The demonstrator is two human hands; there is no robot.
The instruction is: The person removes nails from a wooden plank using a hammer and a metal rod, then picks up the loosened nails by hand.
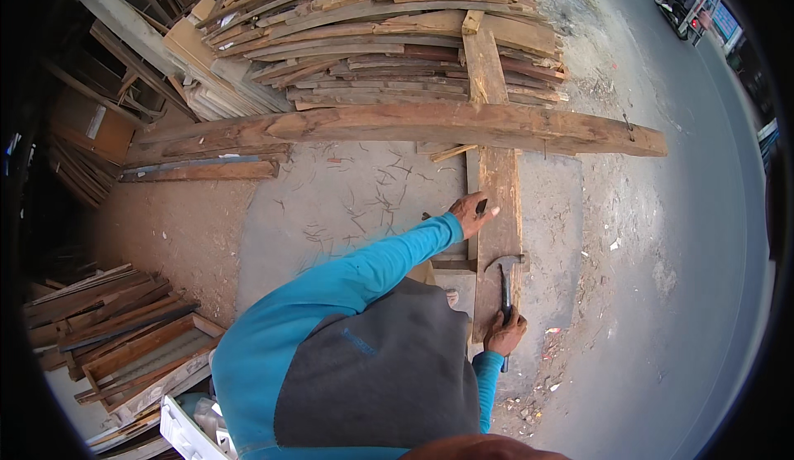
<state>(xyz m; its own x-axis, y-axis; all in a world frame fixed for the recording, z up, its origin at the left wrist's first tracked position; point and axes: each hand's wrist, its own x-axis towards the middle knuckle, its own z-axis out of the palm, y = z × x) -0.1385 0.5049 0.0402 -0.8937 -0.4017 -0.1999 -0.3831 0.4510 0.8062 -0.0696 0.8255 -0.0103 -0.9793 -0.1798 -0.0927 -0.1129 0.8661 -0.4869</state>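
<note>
My right hand (504, 333) is closed round the dark handle of a claw hammer (506, 290). The hammer's curved head lies over the near part of a long wooden plank (499, 183) that runs away from me. Further along, my left hand (470, 214) rests at the plank's left edge with its fingers curled. A small dark piece shows in its grip, too small to name. Across the plank lies a thick wooden beam (397, 123), with a bent nail (629, 128) sticking out near its right end.
Stacked old boards (397, 55) fill the far side. Bent nails (385, 191) are strewn on the concrete to the left. More timber and a wooden frame (153, 348) lie at lower left, beside a white container (186, 427). A road (703, 212) with a motorbike (674, 14) runs along the right.
</note>
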